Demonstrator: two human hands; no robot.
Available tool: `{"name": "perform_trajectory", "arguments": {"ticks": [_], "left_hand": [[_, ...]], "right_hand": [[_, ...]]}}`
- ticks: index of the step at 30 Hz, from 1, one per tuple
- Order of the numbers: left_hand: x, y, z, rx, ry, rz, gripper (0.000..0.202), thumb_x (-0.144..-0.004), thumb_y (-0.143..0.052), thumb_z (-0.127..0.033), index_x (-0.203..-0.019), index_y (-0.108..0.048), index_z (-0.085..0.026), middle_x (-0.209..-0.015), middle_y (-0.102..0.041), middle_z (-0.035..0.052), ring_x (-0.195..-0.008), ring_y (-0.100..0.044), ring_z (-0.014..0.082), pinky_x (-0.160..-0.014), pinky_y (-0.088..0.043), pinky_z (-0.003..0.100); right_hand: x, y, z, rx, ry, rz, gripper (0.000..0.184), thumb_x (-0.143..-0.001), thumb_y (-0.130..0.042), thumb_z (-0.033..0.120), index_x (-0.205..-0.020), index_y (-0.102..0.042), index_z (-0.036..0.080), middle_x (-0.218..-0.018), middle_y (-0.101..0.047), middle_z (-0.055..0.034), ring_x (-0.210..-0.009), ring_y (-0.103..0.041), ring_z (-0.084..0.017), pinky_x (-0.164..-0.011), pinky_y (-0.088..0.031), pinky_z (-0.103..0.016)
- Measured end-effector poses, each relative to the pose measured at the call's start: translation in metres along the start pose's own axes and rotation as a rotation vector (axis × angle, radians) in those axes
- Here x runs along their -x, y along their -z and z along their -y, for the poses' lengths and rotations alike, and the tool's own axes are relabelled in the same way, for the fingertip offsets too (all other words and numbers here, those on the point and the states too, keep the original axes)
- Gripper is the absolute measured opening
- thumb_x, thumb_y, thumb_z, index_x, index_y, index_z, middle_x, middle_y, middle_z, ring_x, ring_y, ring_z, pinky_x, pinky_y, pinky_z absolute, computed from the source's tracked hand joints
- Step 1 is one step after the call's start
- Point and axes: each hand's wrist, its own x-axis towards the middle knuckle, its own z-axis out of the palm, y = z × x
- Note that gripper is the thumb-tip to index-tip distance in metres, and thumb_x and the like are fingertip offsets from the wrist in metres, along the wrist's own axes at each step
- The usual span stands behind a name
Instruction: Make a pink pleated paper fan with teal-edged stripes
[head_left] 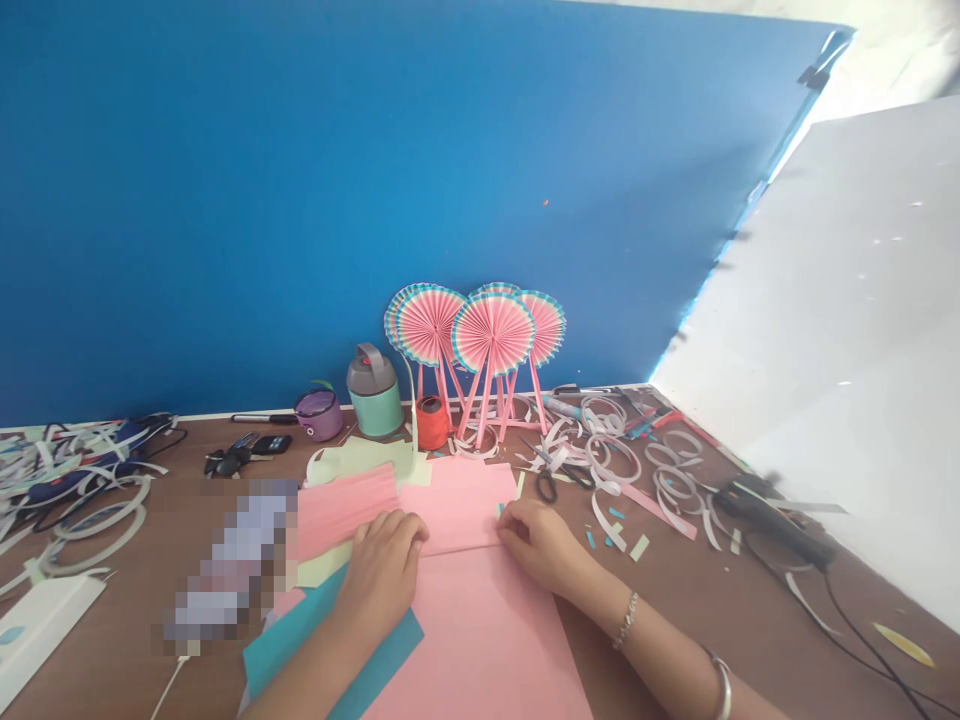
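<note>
Pink sheet (pixel 480 620): lies flat on the brown table (pixel 135 600), straight in front of the person, its far part folded back along a crease that runs between the two hands.
Left hand (pixel 386 560): palm down on the sheet's left edge at the crease, fingers loosely bent and pressing, gripping nothing.
Right hand (pixel 540 545): on the crease's right end, fingers curled down onto the paper; whether they pinch it cannot be told.
Teal sheet (pixel 337 640): under the pink sheet's left side, beneath the left forearm.
Pleated pink paper (pixel 345 505): just beyond the sheet's left corner.
Paper fans (pixel 480 335): well beyond the sheet, against the blue wall.
Scissors (pixel 555 480): near the sheet's far right corner.
</note>
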Motion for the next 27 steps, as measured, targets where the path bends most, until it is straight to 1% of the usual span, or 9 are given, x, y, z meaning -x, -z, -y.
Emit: {"name": "perform_trajectory", "arguments": {"ticks": [14, 16, 17, 18, 20, 21, 23, 25, 27], "left_hand": [[0.002, 0.000, -0.001, -0.087, -0.039, -0.001, 0.028, -0.082, -0.035, -0.004, -0.086, -0.057, -0.022, -0.087, -0.059, 0.0025, -0.088, -0.051, 0.0200, -0.076, -0.032, 0.034], [0.002, -0.003, -0.002, -0.145, -0.048, -0.010, 0.035, -0.080, -0.036, -0.001, -0.093, -0.059, -0.023, -0.090, -0.059, 0.0037, -0.090, -0.051, 0.0207, -0.076, -0.033, 0.035], [0.003, -0.004, -0.002, -0.185, -0.067, -0.020, 0.040, -0.079, -0.036, 0.001, -0.100, -0.060, -0.025, -0.094, -0.059, 0.0046, -0.092, -0.050, 0.0214, -0.078, -0.033, 0.036], [0.003, -0.007, -0.001, -0.227, -0.101, -0.030, 0.048, -0.078, -0.038, 0.003, -0.108, -0.059, -0.028, -0.100, -0.058, 0.0056, -0.097, -0.050, 0.0225, -0.080, -0.033, 0.037], [0.003, -0.011, 0.000, -0.300, -0.212, -0.037, 0.062, -0.076, -0.042, 0.005, -0.122, -0.053, -0.036, -0.116, -0.054, 0.0066, -0.108, -0.046, 0.0250, -0.086, -0.033, 0.039], [0.002, -0.013, 0.001, -0.323, -0.277, -0.028, 0.067, -0.076, -0.044, 0.004, -0.126, -0.048, -0.040, -0.123, -0.050, 0.0064, -0.113, -0.043, 0.0259, -0.090, -0.032, 0.039], [0.001, -0.015, 0.002, -0.345, -0.368, 0.010, 0.069, -0.078, -0.048, 0.001, -0.130, -0.042, -0.044, -0.131, -0.046, 0.0060, -0.118, -0.040, 0.0267, -0.093, -0.031, 0.040], [0.000, -0.015, 0.001, -0.351, -0.395, 0.052, 0.066, -0.079, -0.049, -0.002, -0.130, -0.043, -0.044, -0.132, -0.045, 0.0065, -0.118, -0.040, 0.0272, -0.093, -0.032, 0.042], [-0.001, -0.013, -0.001, -0.348, -0.390, 0.084, 0.062, -0.080, -0.047, -0.002, -0.128, -0.046, -0.041, -0.132, -0.046, 0.0073, -0.118, -0.041, 0.0278, -0.092, -0.033, 0.042]], "right_hand": [[-0.002, 0.000, 0.000, 0.001, -0.031, 0.007, 0.016, -0.073, -0.047, 0.010, -0.071, -0.061, 0.016, -0.074, -0.064, -0.0045, -0.071, -0.054, -0.017, -0.063, -0.036, -0.026], [-0.002, -0.001, -0.001, -0.003, -0.025, 0.005, 0.015, -0.074, -0.047, 0.010, -0.070, -0.060, 0.016, -0.073, -0.063, -0.0039, -0.071, -0.054, -0.017, -0.063, -0.036, -0.025], [-0.002, -0.002, -0.001, 0.000, -0.024, 0.003, 0.014, -0.074, -0.047, 0.009, -0.071, -0.059, 0.017, -0.072, -0.062, -0.0032, -0.071, -0.053, -0.017, -0.063, -0.035, -0.025], [-0.001, -0.002, -0.002, 0.008, -0.025, -0.004, 0.013, -0.074, -0.047, 0.009, -0.073, -0.058, 0.017, -0.071, -0.060, -0.0025, -0.070, -0.053, -0.016, -0.062, -0.035, -0.025], [0.001, -0.004, -0.002, 0.039, -0.021, -0.033, 0.014, -0.074, -0.049, 0.009, -0.080, -0.057, 0.018, -0.074, -0.057, -0.0020, -0.070, -0.052, -0.016, -0.062, -0.036, -0.025], [0.003, -0.006, -0.002, 0.059, -0.004, -0.057, 0.016, -0.074, -0.049, 0.009, -0.085, -0.056, 0.018, -0.078, -0.056, -0.0025, -0.071, -0.051, -0.016, -0.063, -0.036, -0.025], [0.005, -0.008, -0.001, 0.117, 0.076, -0.104, 0.021, -0.076, -0.049, 0.007, -0.093, -0.056, 0.018, -0.088, -0.054, -0.0045, -0.077, -0.051, -0.017, -0.067, -0.038, -0.026], [0.007, -0.009, 0.000, 0.215, 0.198, -0.112, 0.023, -0.078, -0.047, 0.005, -0.093, -0.058, 0.019, -0.092, -0.052, -0.0059, -0.082, -0.048, -0.018, -0.070, -0.037, -0.028], [0.008, -0.009, 0.002, 0.323, 0.316, -0.075, 0.025, -0.079, -0.045, 0.003, -0.089, -0.061, 0.020, -0.090, -0.053, -0.0063, -0.081, -0.045, -0.019, -0.069, -0.034, -0.029]]}}
